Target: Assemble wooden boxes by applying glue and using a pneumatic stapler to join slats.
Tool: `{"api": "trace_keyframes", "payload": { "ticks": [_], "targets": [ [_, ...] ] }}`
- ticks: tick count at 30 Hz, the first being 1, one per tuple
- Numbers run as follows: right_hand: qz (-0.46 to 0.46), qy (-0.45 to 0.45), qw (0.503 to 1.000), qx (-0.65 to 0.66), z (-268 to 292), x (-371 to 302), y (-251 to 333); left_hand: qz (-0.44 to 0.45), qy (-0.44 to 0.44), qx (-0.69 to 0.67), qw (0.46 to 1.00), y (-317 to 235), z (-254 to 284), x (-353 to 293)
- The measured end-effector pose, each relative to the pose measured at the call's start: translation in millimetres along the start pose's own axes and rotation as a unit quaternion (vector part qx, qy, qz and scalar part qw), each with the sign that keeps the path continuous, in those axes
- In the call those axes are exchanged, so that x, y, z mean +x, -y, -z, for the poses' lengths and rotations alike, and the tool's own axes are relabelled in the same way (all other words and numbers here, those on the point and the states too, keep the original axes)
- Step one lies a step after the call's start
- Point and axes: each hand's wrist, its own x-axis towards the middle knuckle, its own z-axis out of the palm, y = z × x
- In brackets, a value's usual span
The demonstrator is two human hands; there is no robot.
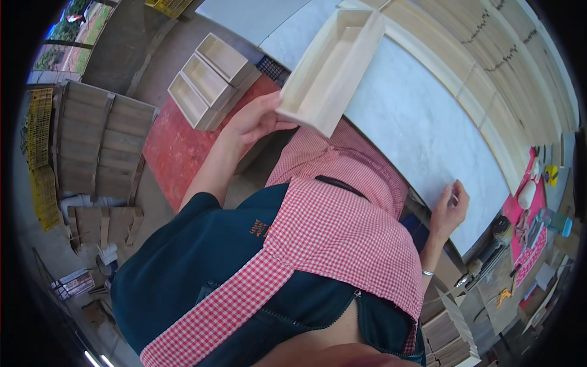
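Note:
A long, narrow, open-topped wooden box (353, 73) is tilted up in front of me, over the edge of the white marbled tabletop (422, 116). My left hand (262, 117) grips its near end, thumb at the rim and fingers underneath. Over the right part of the tabletop, my right hand (451, 209) has its fingers curled together. A small pale bit shows between those fingers, too little to name. Similar wooden boxes (211, 85) stand side by side on a red table (177, 147) to my left.
Long rows of pale wooden pieces (489, 55) line the tabletop's far side. At the right, a pink cloth (526, 208) carries small tools and bottles, including a blue-green jar (557, 222). A slatted wooden crate (101, 137) and yellow plastic crates (41, 153) stand at far left.

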Motion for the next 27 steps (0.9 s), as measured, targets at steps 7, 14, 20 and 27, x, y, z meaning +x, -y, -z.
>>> {"api": "trace_keyframes", "payload": {
  "ticks": [7,14,20,27],
  "targets": [
    [0.040,0.056,0.997,0.044,-18.5,-2.7,32.4,-0.202,-0.114,0.434,0.871,-44.3,-30.1,-17.5],
    [0.058,0.057,0.997,0.015,-22.1,5.0,37.2,-0.299,-0.124,0.675,0.663,-58.0,-55.9,-21.7],
    [0.056,0.066,0.996,0.023,-22.0,1.9,40.9,-0.278,-0.145,0.603,0.734,-51.5,-43.6,-16.0],
    [0.037,0.080,0.995,0.046,-24.6,2.8,52.3,-0.077,-0.102,0.298,0.946,-67.8,5.3,-14.3]
  ]
}}
